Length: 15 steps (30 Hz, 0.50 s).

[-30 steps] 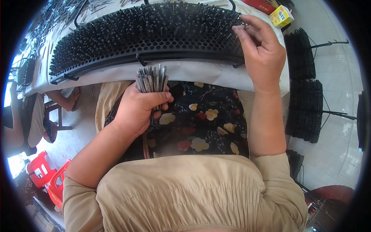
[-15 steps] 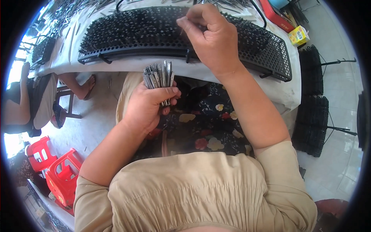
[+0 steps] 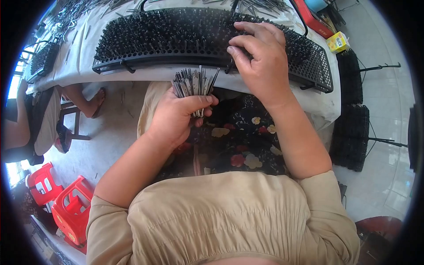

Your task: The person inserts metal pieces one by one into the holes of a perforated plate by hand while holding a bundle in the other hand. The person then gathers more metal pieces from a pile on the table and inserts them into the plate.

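My left hand (image 3: 181, 110) is closed round a bundle of thin silvery metal pieces (image 3: 194, 84), their ends fanning upward; some show small holes. It is just in front of the table's edge, above my lap. My right hand (image 3: 263, 62) is over the right half of a black perforated rack (image 3: 154, 60), palm to the left. Its thumb and fingers are bent but apart, and I make out nothing between them. Upright dark pieces (image 3: 176, 33) stand densely packed in the rack's holes, with bare holes at its right end and along its front.
Loose metal pieces (image 3: 265, 6) lie on the white-covered table (image 3: 81, 44) behind the rack. A red box (image 3: 313, 20) and yellow carton (image 3: 338, 42) are at right, above black racks (image 3: 351, 137). Another person (image 3: 42, 115) sits at left, near red plastic stools (image 3: 73, 212).
My right hand has moved right and a little nearer over the rack, its pinch now loosened. My left hand with the metal bundle has shifted slightly right and up.
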Available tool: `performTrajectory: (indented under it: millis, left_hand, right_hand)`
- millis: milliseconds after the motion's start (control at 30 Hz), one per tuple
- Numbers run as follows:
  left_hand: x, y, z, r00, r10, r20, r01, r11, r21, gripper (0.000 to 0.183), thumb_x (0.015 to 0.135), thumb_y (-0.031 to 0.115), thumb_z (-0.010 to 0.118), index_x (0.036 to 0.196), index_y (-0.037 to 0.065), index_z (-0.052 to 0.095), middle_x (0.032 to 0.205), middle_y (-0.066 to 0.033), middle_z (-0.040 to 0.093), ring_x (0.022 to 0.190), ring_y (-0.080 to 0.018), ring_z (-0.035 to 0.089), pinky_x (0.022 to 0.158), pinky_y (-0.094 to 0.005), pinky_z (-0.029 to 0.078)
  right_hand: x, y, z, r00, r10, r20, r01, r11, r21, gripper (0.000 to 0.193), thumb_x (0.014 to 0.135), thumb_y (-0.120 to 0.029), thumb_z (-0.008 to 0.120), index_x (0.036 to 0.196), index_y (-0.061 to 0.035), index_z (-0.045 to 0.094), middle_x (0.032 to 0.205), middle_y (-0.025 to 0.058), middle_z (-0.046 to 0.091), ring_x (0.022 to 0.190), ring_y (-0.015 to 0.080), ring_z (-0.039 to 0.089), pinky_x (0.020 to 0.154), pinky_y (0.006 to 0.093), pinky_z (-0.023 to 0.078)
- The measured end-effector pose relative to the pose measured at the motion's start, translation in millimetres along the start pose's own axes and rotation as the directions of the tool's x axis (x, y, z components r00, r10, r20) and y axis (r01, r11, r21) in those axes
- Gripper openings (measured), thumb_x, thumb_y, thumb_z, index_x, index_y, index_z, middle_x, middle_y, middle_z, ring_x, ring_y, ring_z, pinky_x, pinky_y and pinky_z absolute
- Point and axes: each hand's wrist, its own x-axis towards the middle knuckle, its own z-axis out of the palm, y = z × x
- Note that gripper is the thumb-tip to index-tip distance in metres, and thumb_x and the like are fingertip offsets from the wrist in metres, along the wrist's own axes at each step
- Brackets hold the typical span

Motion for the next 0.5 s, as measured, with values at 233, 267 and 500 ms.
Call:
performTrajectory:
  millis: [233, 267, 500]
  left_hand:
    - [1.2, -2.1, -6.3, 1.000, 0.012, 0.001, -0.012, 0.999, -0.044, 0.017, 0.080, 0.005, 0.065, 0.097, 0.003, 0.063, 0.086, -0.0071, 0.066, 0.071, -0.0148, 0.060, 0.052, -0.0256, 0.042]
    - [1.6, -1.7, -8.4, 0.999, 0.016, 0.041, -0.013, 0.997, -0.075, 0.018, 0.081, 0.004, 0.066, 0.099, 0.004, 0.063, 0.088, -0.0072, 0.067, 0.071, -0.0145, 0.061, 0.053, -0.0258, 0.043]
    - [-4.7, 6.3, -2.5, 0.999, -0.025, 0.024, 0.026, 0.998, -0.062, 0.020, 0.084, 0.006, 0.067, 0.104, 0.006, 0.062, 0.091, -0.0072, 0.069, 0.072, -0.0147, 0.062, 0.058, -0.0274, 0.049]
  right_hand:
    - [6.9, -35.1, -14.0, 0.793, 0.493, 0.358, -0.609, 0.658, 0.443, 0.013, 0.080, -0.010, 0.074, 0.090, -0.0036, 0.071, 0.084, 0.0076, 0.071, 0.073, 0.0159, 0.065, 0.066, 0.0281, 0.051]
    - [2.7, -38.9, -14.6, 0.793, 0.491, 0.361, -0.609, 0.659, 0.442, 0.013, 0.080, -0.010, 0.074, 0.090, -0.0036, 0.071, 0.084, 0.0076, 0.071, 0.073, 0.0159, 0.065, 0.066, 0.0281, 0.051]
    - [2.0, -37.2, -17.8, 0.554, 0.377, 0.743, -0.832, 0.288, 0.474, 0.015, 0.085, -0.008, 0.069, 0.095, 0.0033, 0.067, 0.082, 0.0098, 0.072, 0.069, 0.0090, 0.065, 0.060, 0.0239, 0.050]
